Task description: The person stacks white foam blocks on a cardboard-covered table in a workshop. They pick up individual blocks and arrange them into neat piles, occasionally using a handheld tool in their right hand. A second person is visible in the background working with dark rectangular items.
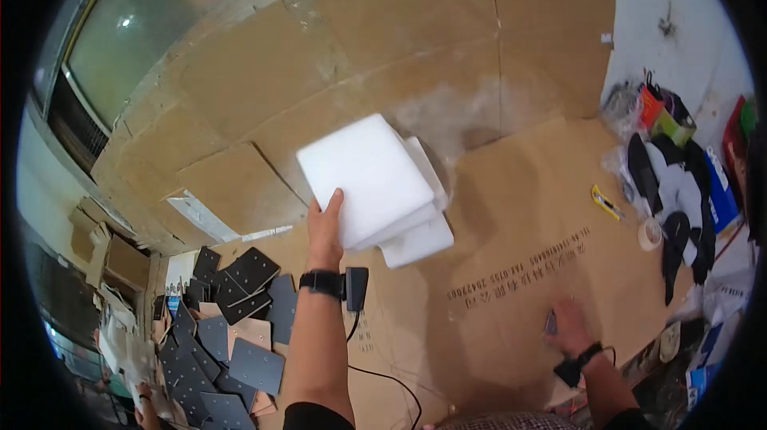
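My left hand (325, 226) grips the near edge of a white foam block (369, 174), thumb on top and the other fingers out of sight beneath. More white foam pieces (419, 246) lie stacked askew under that block. Far to the right and nearer me, my right hand (571, 326) is low over the cardboard, slightly blurred. A small dark grey object (550, 323) shows at its fingertips; its kind is too small to tell. Both wrists wear black straps with small boxes and cables.
A loose pile of black and tan flat panels (232, 334) lies at the left. Printed cardboard (511, 222) covers the surface. On the right are a yellow utility knife (607, 202), a tape roll (650, 234) and heaped dark and grey items (675, 190). Another person's hand (144, 392) shows lower left.
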`<state>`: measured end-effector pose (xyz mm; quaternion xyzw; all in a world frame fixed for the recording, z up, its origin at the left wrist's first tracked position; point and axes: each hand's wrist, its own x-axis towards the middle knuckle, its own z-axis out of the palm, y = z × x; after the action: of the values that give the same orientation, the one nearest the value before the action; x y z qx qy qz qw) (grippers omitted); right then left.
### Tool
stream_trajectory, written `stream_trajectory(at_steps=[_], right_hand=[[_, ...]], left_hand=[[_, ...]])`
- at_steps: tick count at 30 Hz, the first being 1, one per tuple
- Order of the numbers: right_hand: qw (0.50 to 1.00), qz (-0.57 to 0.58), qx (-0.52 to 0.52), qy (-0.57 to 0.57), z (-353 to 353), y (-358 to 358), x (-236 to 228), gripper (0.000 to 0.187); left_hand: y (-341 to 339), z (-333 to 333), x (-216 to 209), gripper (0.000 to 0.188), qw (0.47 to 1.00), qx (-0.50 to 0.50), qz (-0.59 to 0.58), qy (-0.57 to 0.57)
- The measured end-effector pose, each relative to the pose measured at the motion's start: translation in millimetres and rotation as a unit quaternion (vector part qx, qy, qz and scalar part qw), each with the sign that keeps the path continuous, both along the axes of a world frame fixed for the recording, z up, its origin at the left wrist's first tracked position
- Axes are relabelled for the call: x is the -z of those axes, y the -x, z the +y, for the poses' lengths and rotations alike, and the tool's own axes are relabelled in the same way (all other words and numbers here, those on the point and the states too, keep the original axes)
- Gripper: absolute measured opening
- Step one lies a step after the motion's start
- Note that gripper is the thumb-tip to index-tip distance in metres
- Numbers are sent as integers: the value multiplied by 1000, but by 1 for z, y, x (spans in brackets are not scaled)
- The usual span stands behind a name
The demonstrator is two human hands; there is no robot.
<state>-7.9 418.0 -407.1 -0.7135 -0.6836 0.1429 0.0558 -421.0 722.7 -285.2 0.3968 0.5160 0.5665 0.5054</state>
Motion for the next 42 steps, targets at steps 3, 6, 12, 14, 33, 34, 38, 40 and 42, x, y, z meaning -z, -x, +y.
stream_trajectory(at_steps=[3,6,12,14,33,34,38,40,42], right_hand=[[997,-37,-39,-46,-23,8,10,64],[1000,-7,6,-29,-41,14,-1,66],[996,61,66,-11,-57,-9,33,78],[996,59,63,6,-53,-20,40,79],[829,535,-129,-96,61,138,-269,57],[840,517,-126,-109,63,139,-267,56],[836,523,-26,-165,59,132,-263,54],[831,540,-31,-130,46,129,-274,54],[832,541,-47,-112,37,126,-271,55]], left_hand=[[3,16,-1,68,993,-111,1,39],[-13,-13,7,79,994,-79,28,-71],[0,-31,63,85,924,-13,315,-215],[-1,-12,60,86,936,0,277,-216],[-8,-11,55,46,963,-126,222,-82],[-9,-13,52,48,965,-125,219,-76],[-1,-14,56,50,957,-145,237,-84],[-2,-16,48,52,954,-137,256,-71],[-1,-15,49,52,949,-138,275,-74]])
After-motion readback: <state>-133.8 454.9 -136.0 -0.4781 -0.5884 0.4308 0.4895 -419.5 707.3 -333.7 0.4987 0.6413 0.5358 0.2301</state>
